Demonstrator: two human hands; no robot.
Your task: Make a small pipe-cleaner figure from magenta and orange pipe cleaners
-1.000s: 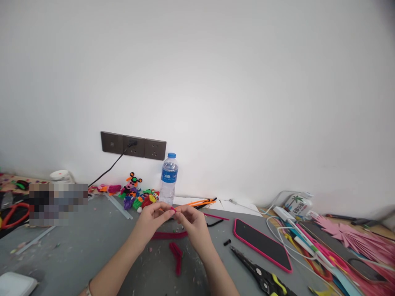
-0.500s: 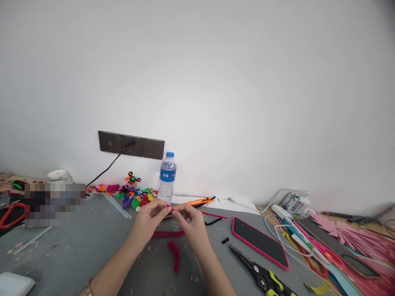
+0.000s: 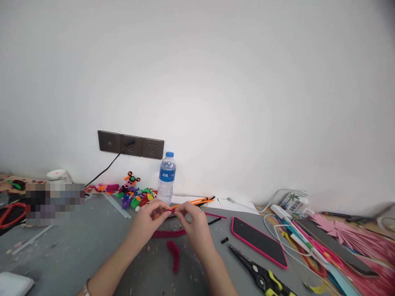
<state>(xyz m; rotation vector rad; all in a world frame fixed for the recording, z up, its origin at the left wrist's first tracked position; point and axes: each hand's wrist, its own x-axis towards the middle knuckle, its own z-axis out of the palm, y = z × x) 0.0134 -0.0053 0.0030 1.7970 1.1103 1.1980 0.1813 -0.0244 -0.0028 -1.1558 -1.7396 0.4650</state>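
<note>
Both my hands are raised over the grey table, fingertips almost meeting. Thumb and fingers of my left hand (image 3: 150, 218) pinch a small dark-pink piece of pipe cleaner (image 3: 172, 211). My right hand (image 3: 194, 224) is pinched at the other end of this piece, which is mostly hidden by the fingers. Below the hands lies a bundle of dark-pink pipe cleaners (image 3: 168, 234), and nearer me a bent dark-pink pipe cleaner piece (image 3: 175, 257). Orange pipe cleaners (image 3: 200, 201) and black ones lie behind the hands.
A water bottle (image 3: 167, 176) stands at the wall beside colourful pipe-cleaner figures (image 3: 135, 195). To the right are a phone (image 3: 259, 242) with a pink edge, pliers (image 3: 262, 275) with black-and-yellow handles, a white cable and pink folded paper (image 3: 342, 230). A white case (image 3: 15, 283) sits front left.
The fingertips have shifted slightly and the right hand's fingers have rolled a little around the small piece. Both hands stay in nearly the same place; nothing else has moved.
</note>
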